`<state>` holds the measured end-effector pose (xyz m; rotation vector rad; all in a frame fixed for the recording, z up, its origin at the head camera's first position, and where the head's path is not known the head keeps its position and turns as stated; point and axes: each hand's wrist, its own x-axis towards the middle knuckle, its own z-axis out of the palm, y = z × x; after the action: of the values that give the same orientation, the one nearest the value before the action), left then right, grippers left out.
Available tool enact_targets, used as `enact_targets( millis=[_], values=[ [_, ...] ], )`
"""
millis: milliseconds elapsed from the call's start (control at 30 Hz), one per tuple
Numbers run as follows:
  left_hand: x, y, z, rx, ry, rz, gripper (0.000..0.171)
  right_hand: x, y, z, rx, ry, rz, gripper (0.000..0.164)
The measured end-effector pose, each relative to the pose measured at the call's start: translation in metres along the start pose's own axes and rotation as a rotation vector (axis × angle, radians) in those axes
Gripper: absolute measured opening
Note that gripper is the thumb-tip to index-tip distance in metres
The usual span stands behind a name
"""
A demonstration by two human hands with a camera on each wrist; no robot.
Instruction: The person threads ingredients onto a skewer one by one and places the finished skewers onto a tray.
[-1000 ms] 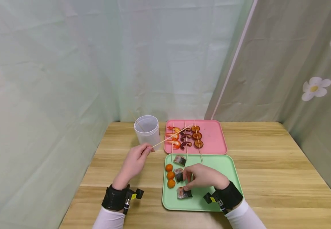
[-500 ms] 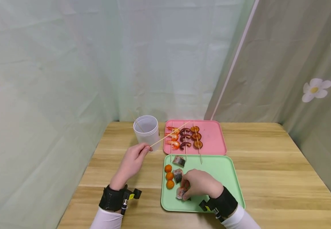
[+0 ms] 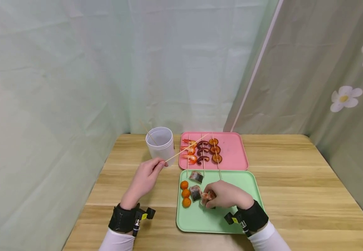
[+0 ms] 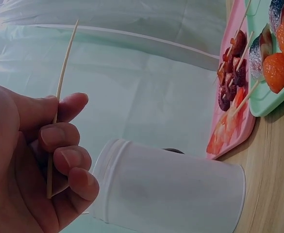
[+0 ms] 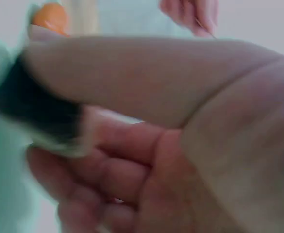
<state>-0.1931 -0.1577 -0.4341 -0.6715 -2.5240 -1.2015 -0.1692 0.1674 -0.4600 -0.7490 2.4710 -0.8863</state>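
"A pink rectangular plastic tray (image 3: 233,151) sits on a pale wood-grain tabletop (image 3: 297,174)."

"And around the tray?"

"Just left, a round white plastic tub (image 3: 161,152); behind, a pale green cloth curtain (image 3: 197,69); well to the right, yellow-centred white flowers (image 3: 346,99) on a grey-beige cloth curtain (image 3: 297,76)."

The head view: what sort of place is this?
Perhaps a curtained-off food-prep spot: pale curtains hang behind and beside a wooden table, where a pink tray bears loaded skewers.

Right hand (image 5: 175,145) pinches dark fish piece (image 5: 37,104) between thumb and fingers; orange ball (image 5: 52,15) beyond thumb; left hand (image 5: 192,12) at top edge.
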Motion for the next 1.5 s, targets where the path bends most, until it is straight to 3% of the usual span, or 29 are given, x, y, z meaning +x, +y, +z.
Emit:
enact_targets(
  millis=[133,267,400,533,667,833,1233,1500],
  values=[
    [0.001,0.002,0.0,0.001,0.001,0.026,0.016,-0.001,0.009,-0.02,0.172,0.202,-0.006,0.021],
    [0.0,0.006,0.0,-0.007,-0.02,0.049,0.016,-0.004,0.013,-0.035,0.48,0.446,-0.007,0.036],
    [-0.002,0.011,0.002,-0.011,-0.056,0.058,0.017,-0.007,0.015,-0.042,0.763,0.598,-0.042,0.034],
    [-0.003,0.017,0.004,-0.013,-0.11,0.083,0.017,-0.01,0.015,-0.046,1.026,0.638,-0.116,0.039],
    [-0.005,0.024,0.004,-0.011,-0.166,0.112,0.017,-0.013,0.014,-0.047,1.187,0.593,-0.178,0.042],
    [-0.005,0.028,0.005,-0.026,-0.201,0.108,0.017,-0.012,0.013,-0.046,1.168,0.557,-0.182,0.043],
    [-0.006,0.029,0.008,-0.009,-0.209,0.109,0.016,-0.011,0.005,-0.042,1.041,0.566,-0.152,0.043],
    [-0.004,0.028,0.005,0.014,-0.216,0.081,0.018,-0.01,0.005,-0.042,0.845,0.618,-0.16,0.033]
  ],
)
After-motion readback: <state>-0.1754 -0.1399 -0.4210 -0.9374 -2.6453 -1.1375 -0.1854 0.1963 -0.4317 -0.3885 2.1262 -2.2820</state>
